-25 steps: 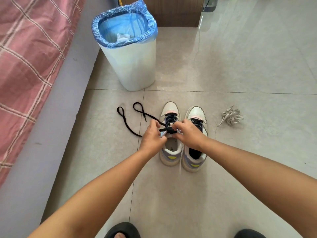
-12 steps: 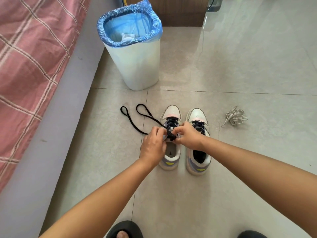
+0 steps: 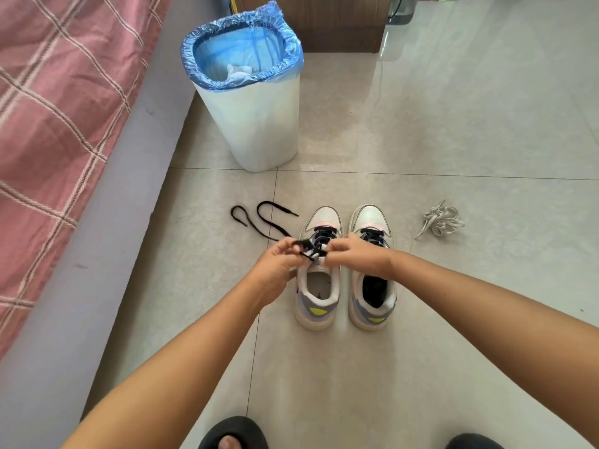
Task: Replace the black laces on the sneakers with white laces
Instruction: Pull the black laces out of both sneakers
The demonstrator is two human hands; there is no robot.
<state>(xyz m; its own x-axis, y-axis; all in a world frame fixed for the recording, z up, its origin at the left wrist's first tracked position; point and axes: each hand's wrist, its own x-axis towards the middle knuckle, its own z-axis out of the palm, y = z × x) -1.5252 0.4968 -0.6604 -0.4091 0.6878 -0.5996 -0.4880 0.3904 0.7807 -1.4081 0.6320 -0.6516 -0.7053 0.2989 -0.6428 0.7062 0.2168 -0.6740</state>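
Two white sneakers stand side by side on the tiled floor, toes pointing away from me. The left sneaker (image 3: pixel 319 296) has a black lace (image 3: pixel 262 218) partly pulled out, its loose end trailing in loops to the left. My left hand (image 3: pixel 275 270) pinches a loop of that lace over the shoe's tongue. My right hand (image 3: pixel 351 256) grips the lace at the eyelets from the other side. The right sneaker (image 3: pixel 372 296) keeps its black lace threaded. A bundle of white laces (image 3: pixel 440 220) lies on the floor to the right.
A white bin (image 3: pixel 256 124) with a blue liner stands just beyond the shoes. A bed with a pink checked cover (image 3: pixel 58 124) runs along the left. Wooden furniture (image 3: pixel 324 24) sits at the back. My dark slippers (image 3: pixel 233 432) show at the bottom edge.
My left hand has pulled a loop of black lace up and to the left, out of the left sneaker. The loose lace on the floor has shifted slightly.
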